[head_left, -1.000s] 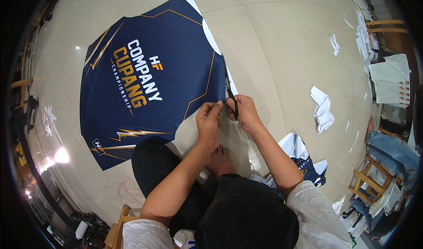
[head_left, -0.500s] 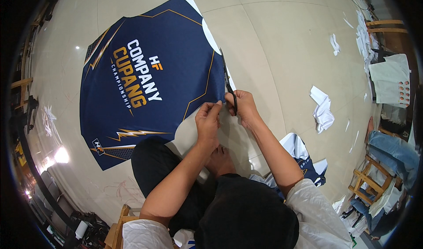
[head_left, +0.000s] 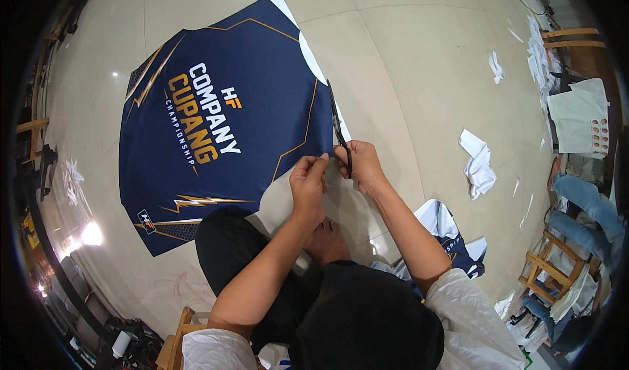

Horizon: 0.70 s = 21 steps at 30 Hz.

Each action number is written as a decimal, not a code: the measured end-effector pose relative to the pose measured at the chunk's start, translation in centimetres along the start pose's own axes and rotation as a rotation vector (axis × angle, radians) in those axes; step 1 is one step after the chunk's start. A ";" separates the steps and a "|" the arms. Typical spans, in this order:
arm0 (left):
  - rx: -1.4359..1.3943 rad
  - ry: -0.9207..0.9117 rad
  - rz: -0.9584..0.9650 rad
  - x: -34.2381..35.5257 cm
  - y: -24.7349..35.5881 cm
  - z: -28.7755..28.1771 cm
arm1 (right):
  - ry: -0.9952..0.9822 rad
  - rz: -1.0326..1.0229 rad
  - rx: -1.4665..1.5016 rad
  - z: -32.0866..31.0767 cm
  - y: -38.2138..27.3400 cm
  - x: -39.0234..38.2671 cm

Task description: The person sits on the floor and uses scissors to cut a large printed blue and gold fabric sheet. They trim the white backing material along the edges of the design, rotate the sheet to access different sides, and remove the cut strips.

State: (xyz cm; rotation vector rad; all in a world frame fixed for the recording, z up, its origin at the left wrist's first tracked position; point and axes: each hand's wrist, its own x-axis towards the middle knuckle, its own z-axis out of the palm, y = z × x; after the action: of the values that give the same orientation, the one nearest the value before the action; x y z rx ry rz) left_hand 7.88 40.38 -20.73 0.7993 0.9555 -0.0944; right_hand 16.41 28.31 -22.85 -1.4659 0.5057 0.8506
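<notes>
The fingers [head_left: 319, 165] of the left hand [head_left: 308, 185] are pinched together on the near edge of the large navy-blue printed fabric panel with orange trim and a white paper border [head_left: 223, 141]. The fingers of the right hand [head_left: 360, 167] are curled through the handles of a pair of black scissors [head_left: 339, 129], which it holds firmly; the blades point away from the person along the panel's right edge, and whether they stand apart cannot be told. The two hands are just beside each other.

The glossy beige tiled floor [head_left: 419, 69] carries the panel, which lies flat, spread out to the left of the hands and reaching back toward the person's knee. A second, smaller navy and white printed piece [head_left: 452, 239] lies by the right elbow. A crumpled white paper offcut [head_left: 478, 164] sits well to the right, with smaller white scraps [head_left: 496, 65] further off.
</notes>
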 end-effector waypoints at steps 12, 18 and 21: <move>0.225 0.037 0.000 -1.2 -2.9 -0.6 | 0.204 -0.031 -0.012 -6.4 1.8 -3.8; 0.420 0.051 -0.189 -6.1 -6.5 -2.8 | 0.523 -0.093 -0.016 -12.6 2.3 -6.0; 0.700 -0.176 -0.376 -7.0 -5.7 -4.3 | 0.603 -0.136 -0.021 -14.2 3.3 -7.0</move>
State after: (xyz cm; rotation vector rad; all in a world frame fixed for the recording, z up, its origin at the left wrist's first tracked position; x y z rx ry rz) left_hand -1.55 37.20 -20.08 1.2147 0.8974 -0.8491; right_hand 12.29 12.82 -20.80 -1.7524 0.8309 0.2930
